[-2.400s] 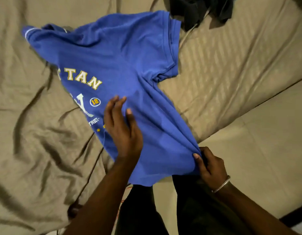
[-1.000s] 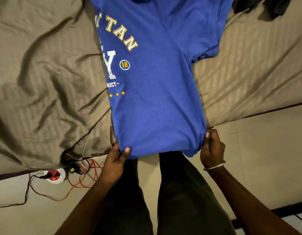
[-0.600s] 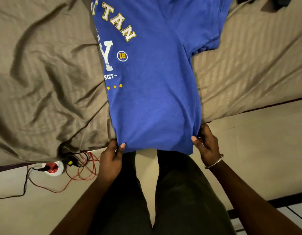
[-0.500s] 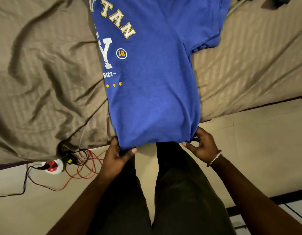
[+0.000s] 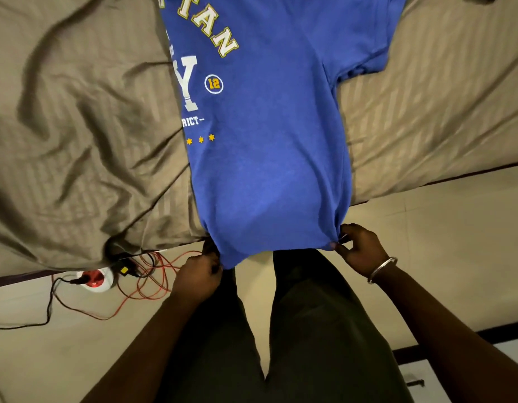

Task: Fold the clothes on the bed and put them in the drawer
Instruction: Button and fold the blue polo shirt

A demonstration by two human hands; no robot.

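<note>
Change: half a second ago the left hand [image 5: 198, 276] held the hem from below with its thumb on top; now the corner is bunched in a closed grip, and the right hand [image 5: 358, 248] has been re-pinched on the other corner.
Meaning: the hem is judged ready to be lifted for the next fold.
Shirt [image 5: 269, 126]: blue, print side up, already halved lengthwise, lying on the bed [image 5: 77, 126] with the hem hanging over its edge.

Blue T-shirt [image 5: 269, 158] hem now over bed [image 5: 77, 126] edge
</note>
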